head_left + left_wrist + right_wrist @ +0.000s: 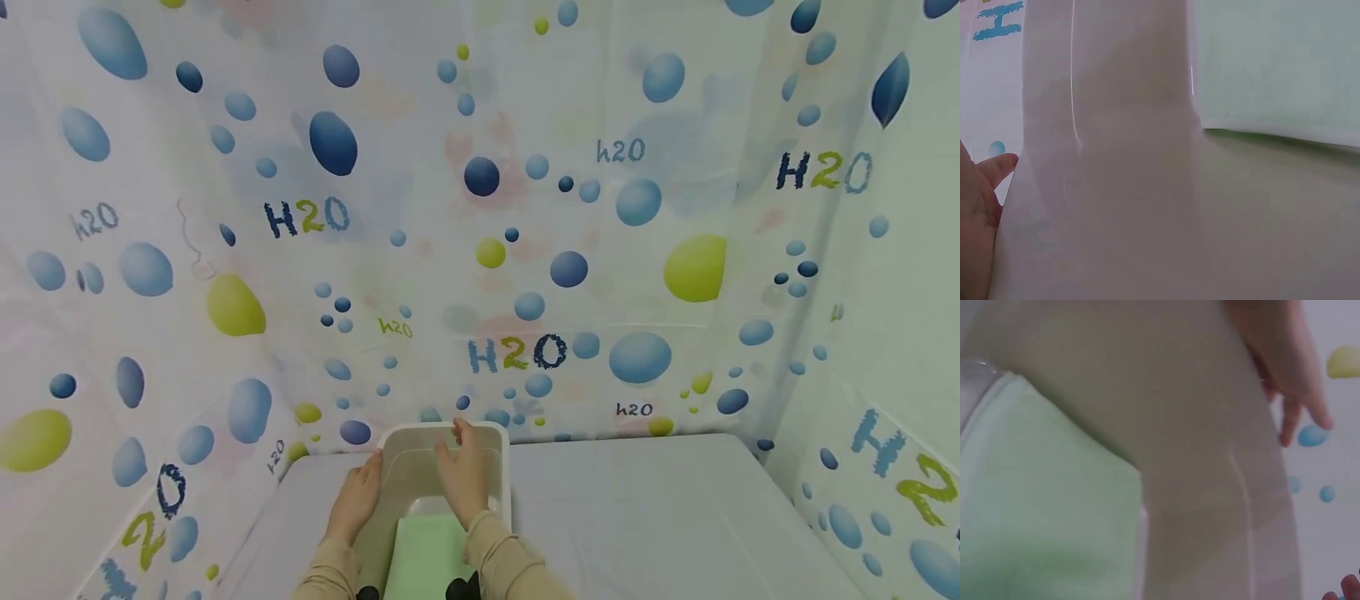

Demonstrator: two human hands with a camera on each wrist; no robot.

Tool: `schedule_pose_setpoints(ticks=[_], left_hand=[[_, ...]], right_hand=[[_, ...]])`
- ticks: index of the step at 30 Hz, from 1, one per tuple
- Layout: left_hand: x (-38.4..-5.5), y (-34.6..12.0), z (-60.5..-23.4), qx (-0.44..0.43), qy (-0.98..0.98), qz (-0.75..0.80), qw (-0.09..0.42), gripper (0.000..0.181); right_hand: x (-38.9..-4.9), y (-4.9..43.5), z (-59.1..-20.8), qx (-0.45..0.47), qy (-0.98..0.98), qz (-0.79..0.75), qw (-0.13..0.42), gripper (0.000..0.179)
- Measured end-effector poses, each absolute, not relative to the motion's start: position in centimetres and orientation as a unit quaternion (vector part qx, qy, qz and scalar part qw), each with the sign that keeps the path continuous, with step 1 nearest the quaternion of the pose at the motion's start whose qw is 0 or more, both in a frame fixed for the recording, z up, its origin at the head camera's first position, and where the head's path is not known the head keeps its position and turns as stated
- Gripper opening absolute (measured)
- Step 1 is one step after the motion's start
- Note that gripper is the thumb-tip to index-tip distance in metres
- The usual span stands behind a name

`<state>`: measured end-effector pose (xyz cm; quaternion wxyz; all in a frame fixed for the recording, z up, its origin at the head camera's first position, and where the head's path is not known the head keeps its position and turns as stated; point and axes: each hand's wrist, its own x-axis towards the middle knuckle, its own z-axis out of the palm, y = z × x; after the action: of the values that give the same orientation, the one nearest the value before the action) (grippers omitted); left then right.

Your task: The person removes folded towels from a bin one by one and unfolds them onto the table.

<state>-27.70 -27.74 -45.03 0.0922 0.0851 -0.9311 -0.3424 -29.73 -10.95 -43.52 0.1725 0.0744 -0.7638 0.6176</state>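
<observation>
A beige plastic bin (pixel 504 467) stands at the table's far edge. Inside it lies a light green, flat, cloth-like piece (pixel 427 550) with a pale edge, its corner showing in the right wrist view. Beyond it shows a pale, shiny rounded thing (pixel 429 505). My left hand (pixel 355 500) lies along the outside of the bin's left wall, fingers extended and touching it near the rim. Above the bin's inside, my right hand (pixel 463 473) has its fingers loosely spread toward the far rim, holding nothing. Only its fingertips (pixel 1350 587) appear at the right wrist view's lower right corner.
The white-covered table (pixel 637 508) extends to the right of the bin. A white curtain (pixel 420 208) with blue and green drops and "H2O" lettering hangs behind the table and along both sides. Dark round pieces (pixel 459 588) sit by the wrists.
</observation>
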Motion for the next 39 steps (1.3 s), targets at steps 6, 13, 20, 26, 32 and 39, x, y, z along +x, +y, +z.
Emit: schedule_pose_setpoints(ticks=[6, 13, 20, 26, 32, 39], left_hand=[[-27.8, -27.7, -45.4, 0.084, -0.936, -0.331, 0.086, 0.066], [-27.6, -27.9, -45.3, 0.091, -0.934, -0.336, 0.076, 0.066], [-27.4, -28.0, -45.0, 0.125, -0.924, -0.360, 0.034, 0.072], [-27.4, -27.9, -44.8, 0.130, -0.927, -0.350, 0.036, 0.073], [-27.7, -27.7, -44.6, 0.129, -0.929, -0.346, 0.036, 0.075], [-27.3, -28.2, -44.6, 0.118, -0.929, -0.349, 0.029, 0.071]], right_hand=[[-29.7, -11.4, -46.4, 0.070, -0.835, 0.513, 0.186, 0.039], [-30.4, -10.3, -48.0, 0.103, -0.899, 0.375, 0.202, 0.043], [-30.0, -10.5, -47.6, 0.116, -0.912, 0.328, 0.217, 0.042], [-30.1, -10.8, -47.7, 0.132, -0.930, 0.245, 0.239, 0.043], [-29.8, -11.5, -47.6, 0.201, -0.934, 0.045, 0.291, 0.050], [-29.6, -12.5, -48.1, 0.201, -0.942, 0.084, 0.254, 0.053]])
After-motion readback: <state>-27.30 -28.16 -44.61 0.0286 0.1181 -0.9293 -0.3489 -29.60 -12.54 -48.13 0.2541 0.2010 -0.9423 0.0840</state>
